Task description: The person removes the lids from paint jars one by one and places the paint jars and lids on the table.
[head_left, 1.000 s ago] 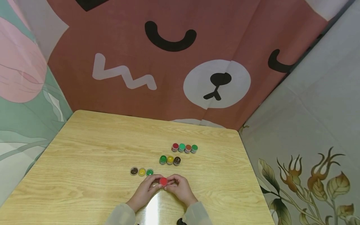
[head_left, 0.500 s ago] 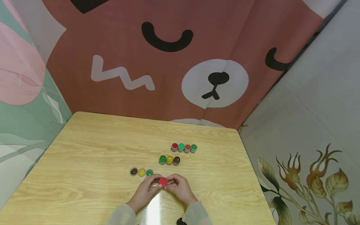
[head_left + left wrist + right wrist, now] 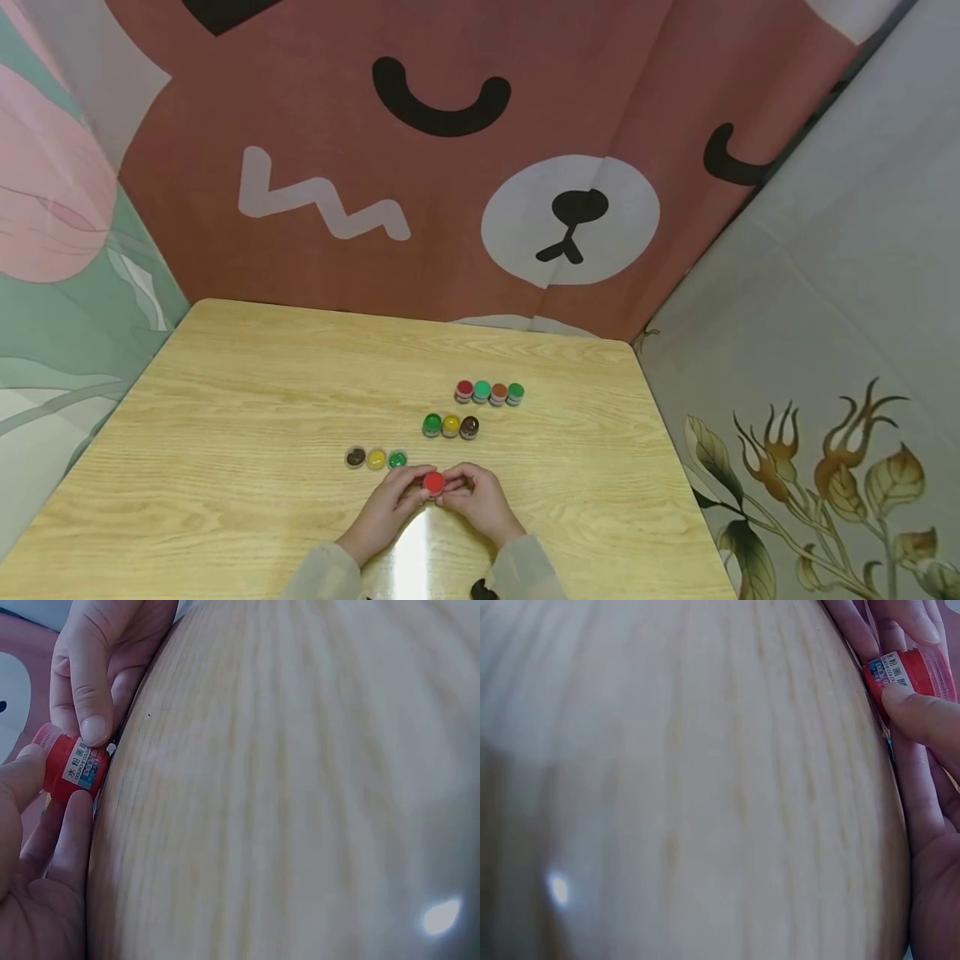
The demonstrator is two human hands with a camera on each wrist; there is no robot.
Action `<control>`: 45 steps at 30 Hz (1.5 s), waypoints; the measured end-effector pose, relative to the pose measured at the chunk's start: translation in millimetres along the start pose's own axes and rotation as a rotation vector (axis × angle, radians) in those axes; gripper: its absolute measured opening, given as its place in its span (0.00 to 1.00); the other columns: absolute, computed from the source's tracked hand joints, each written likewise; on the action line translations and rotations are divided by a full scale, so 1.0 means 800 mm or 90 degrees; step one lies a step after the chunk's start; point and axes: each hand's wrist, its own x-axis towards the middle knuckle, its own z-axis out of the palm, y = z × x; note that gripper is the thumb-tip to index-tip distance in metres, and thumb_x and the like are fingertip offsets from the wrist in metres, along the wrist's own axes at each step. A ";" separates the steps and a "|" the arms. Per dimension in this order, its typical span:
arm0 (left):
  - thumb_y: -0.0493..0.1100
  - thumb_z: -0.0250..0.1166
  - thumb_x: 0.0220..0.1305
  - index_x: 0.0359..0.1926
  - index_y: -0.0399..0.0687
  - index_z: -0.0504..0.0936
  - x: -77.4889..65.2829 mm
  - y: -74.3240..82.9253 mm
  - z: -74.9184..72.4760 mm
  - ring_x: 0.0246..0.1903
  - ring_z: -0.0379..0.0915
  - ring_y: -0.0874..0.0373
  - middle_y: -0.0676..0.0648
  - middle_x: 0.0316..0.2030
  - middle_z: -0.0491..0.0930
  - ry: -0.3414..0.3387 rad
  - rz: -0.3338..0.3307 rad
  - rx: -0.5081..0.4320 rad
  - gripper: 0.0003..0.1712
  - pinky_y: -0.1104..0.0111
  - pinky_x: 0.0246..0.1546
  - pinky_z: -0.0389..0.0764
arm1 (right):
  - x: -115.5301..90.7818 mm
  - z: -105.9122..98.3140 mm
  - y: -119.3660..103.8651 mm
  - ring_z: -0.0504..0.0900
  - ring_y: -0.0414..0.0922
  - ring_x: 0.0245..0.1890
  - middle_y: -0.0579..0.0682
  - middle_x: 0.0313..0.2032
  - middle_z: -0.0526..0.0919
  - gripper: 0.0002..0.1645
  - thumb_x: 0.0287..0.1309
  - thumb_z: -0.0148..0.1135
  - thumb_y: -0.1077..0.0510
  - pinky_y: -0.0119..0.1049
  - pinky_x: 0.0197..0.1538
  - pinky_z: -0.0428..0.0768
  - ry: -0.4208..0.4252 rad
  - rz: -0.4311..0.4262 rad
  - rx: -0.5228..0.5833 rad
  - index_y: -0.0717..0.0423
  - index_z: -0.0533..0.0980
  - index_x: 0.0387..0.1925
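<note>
A small red paint jar (image 3: 434,483), with a printed label on its side, is held upright between both hands just over the near half of the table. My left hand (image 3: 382,510) grips it from the left, its thumb on the lid (image 3: 48,737) in the left wrist view and its fingers below. From the other side my right hand (image 3: 483,505) pinches the jar's labelled body, its thumb (image 3: 911,705) pressed on the label in the right wrist view. The lid is on the jar. Parts of the far-side fingers are hidden behind it.
Shallow round lids (image 3: 377,458) with brown, yellow and green paint lie beyond the left hand. Uncovered jars (image 3: 451,426) of green, yellow and brown stand behind. Farther back, several lidded jars (image 3: 482,392) form a row. A black object (image 3: 483,590) shows beside the right sleeve.
The whole head view shifts slightly. Both hands and the red paint jar keep nearly the same position and grip.
</note>
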 end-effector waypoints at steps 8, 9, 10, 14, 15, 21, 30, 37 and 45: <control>0.48 0.64 0.71 0.61 0.48 0.79 0.003 -0.005 0.002 0.58 0.73 0.47 0.47 0.58 0.75 -0.011 -0.017 -0.053 0.21 0.65 0.57 0.81 | 0.001 -0.001 -0.003 0.86 0.43 0.37 0.51 0.37 0.85 0.15 0.52 0.73 0.73 0.30 0.42 0.87 -0.002 0.007 -0.007 0.62 0.82 0.43; 0.48 0.65 0.70 0.60 0.48 0.79 0.003 -0.006 0.002 0.58 0.73 0.48 0.48 0.58 0.76 -0.010 -0.021 -0.057 0.21 0.66 0.57 0.81 | 0.001 -0.001 -0.003 0.86 0.43 0.37 0.51 0.37 0.85 0.15 0.52 0.73 0.73 0.30 0.42 0.87 -0.003 0.007 -0.006 0.62 0.82 0.43; 0.49 0.65 0.70 0.59 0.49 0.80 0.004 -0.007 0.003 0.57 0.73 0.48 0.48 0.58 0.76 -0.007 -0.021 -0.060 0.20 0.66 0.56 0.81 | 0.002 -0.001 -0.003 0.86 0.43 0.37 0.51 0.37 0.85 0.16 0.52 0.73 0.73 0.30 0.42 0.87 -0.003 0.008 -0.007 0.62 0.82 0.43; 0.49 0.66 0.68 0.57 0.50 0.79 0.005 -0.008 0.004 0.56 0.75 0.50 0.50 0.55 0.77 -0.002 -0.023 -0.071 0.19 0.67 0.55 0.82 | 0.003 -0.001 -0.002 0.86 0.43 0.37 0.52 0.36 0.86 0.16 0.52 0.73 0.73 0.30 0.42 0.87 -0.004 0.008 -0.008 0.62 0.82 0.43; 0.49 0.66 0.68 0.57 0.50 0.79 0.005 -0.008 0.003 0.56 0.75 0.50 0.49 0.55 0.77 -0.002 -0.024 -0.075 0.19 0.67 0.55 0.82 | 0.004 -0.001 -0.002 0.86 0.43 0.37 0.52 0.36 0.86 0.16 0.52 0.73 0.73 0.30 0.42 0.87 -0.004 0.006 -0.007 0.62 0.83 0.43; 0.46 0.67 0.68 0.56 0.51 0.78 0.005 -0.007 0.002 0.56 0.77 0.47 0.47 0.54 0.76 -0.005 -0.031 -0.097 0.18 0.70 0.54 0.82 | 0.004 0.000 0.000 0.86 0.42 0.36 0.51 0.36 0.86 0.16 0.51 0.74 0.73 0.31 0.43 0.87 -0.005 0.000 -0.001 0.63 0.83 0.43; 0.45 0.67 0.68 0.62 0.44 0.77 0.004 -0.012 0.001 0.56 0.76 0.44 0.42 0.57 0.76 -0.007 -0.006 -0.098 0.24 0.69 0.54 0.83 | 0.003 0.000 0.000 0.85 0.41 0.37 0.52 0.37 0.86 0.16 0.51 0.73 0.73 0.31 0.43 0.87 -0.007 -0.013 0.004 0.64 0.82 0.43; 0.46 0.66 0.69 0.61 0.47 0.79 0.004 -0.010 0.002 0.56 0.76 0.49 0.45 0.58 0.75 -0.017 -0.016 -0.096 0.21 0.71 0.54 0.82 | 0.002 0.000 -0.001 0.85 0.42 0.37 0.53 0.37 0.86 0.16 0.52 0.73 0.72 0.29 0.42 0.87 -0.003 0.008 -0.001 0.63 0.82 0.43; 0.45 0.66 0.68 0.57 0.45 0.79 0.005 -0.005 0.006 0.54 0.78 0.45 0.43 0.54 0.76 0.013 -0.026 -0.112 0.20 0.72 0.50 0.84 | -0.001 -0.001 -0.003 0.85 0.42 0.36 0.53 0.37 0.86 0.16 0.52 0.73 0.73 0.30 0.42 0.87 0.002 0.015 -0.001 0.63 0.82 0.44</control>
